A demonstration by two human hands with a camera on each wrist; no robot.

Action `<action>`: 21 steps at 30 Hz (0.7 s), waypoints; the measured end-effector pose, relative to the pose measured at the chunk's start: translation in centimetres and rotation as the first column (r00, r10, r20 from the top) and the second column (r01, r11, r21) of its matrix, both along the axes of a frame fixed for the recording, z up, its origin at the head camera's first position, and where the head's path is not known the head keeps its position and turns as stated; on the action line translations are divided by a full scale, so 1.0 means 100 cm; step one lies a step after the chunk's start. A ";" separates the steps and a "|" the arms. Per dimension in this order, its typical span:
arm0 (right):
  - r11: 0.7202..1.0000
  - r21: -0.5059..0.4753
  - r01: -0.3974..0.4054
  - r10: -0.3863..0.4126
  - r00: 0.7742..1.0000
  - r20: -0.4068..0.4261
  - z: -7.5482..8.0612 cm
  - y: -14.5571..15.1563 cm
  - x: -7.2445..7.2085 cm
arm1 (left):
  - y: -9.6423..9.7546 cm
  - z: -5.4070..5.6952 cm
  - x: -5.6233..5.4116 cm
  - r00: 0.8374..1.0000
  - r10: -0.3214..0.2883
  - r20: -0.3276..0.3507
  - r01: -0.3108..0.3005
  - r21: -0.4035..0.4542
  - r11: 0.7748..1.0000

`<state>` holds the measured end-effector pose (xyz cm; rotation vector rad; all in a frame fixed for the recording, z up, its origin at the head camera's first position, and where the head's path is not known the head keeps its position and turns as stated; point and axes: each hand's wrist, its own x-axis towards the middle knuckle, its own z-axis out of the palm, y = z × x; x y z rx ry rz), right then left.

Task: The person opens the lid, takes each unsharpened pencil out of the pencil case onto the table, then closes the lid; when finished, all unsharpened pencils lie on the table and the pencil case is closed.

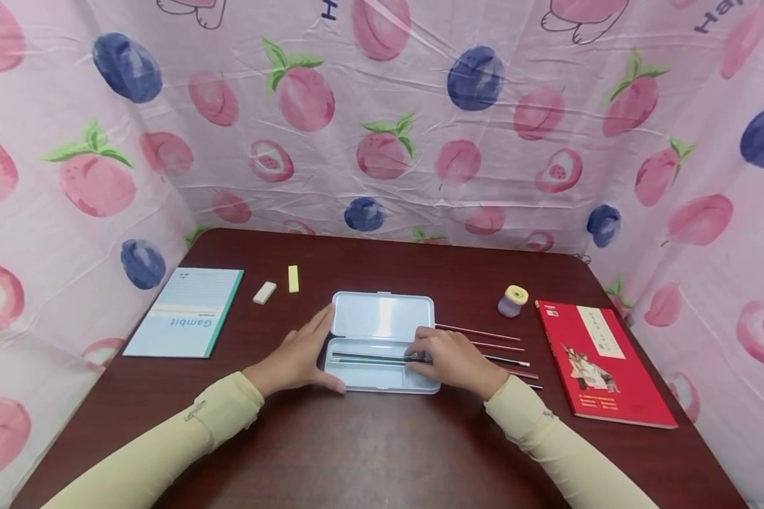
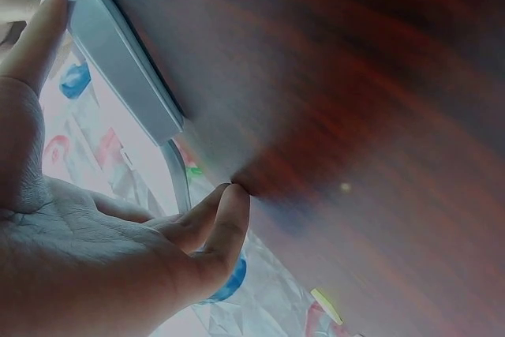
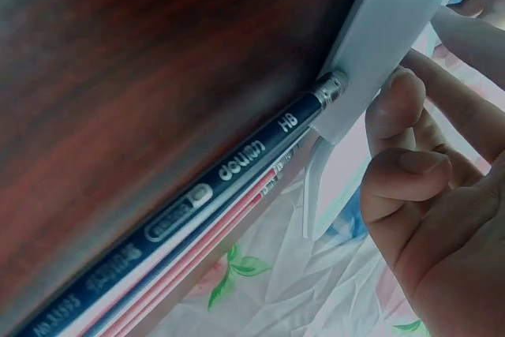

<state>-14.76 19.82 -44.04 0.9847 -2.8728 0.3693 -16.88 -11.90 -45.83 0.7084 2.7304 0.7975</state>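
Observation:
A light blue pencil case (image 1: 382, 385) lies unfolded on the table, its lid (image 1: 382, 316) tipped back. Pencils (image 1: 363, 358) lie lengthwise in its lower half. My left hand (image 1: 296, 359) is spread around the case's left end; the thumb touches the front corner and other fingertips rest on the table. My right hand (image 1: 455, 357) reaches over the right end, its bent fingers and thumb pinching a dark pencil inside; the fingers partly hide the contact. Under and beyond that hand, several more pencils (image 1: 499, 346) lie on the table, including a dark blue HB pencil (image 3: 245, 159).
A pale blue notebook (image 1: 181, 311) lies at the left, with a white eraser (image 1: 264, 293) and a yellow eraser (image 1: 293, 278) near it. A purple and yellow sharpener-like item (image 1: 513, 301) stands behind the pencils. At the right lies a red book (image 1: 601, 367). Fruit-print cloth (image 1: 407, 184) surrounds the table.

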 end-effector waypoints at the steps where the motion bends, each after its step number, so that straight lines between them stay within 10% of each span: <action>1: 1.000 -0.003 0.001 -0.001 1.000 0.010 0.001 -0.001 0.000 | 0.000 0.000 0.000 1.000 0.000 0.001 0.000 0.000 1.000; 21: 0.997 0.059 0.042 -0.043 0.999 0.015 -0.001 -0.006 -0.012 | 0.000 0.001 0.000 1.000 -0.004 0.006 0.004 -0.003 1.000</action>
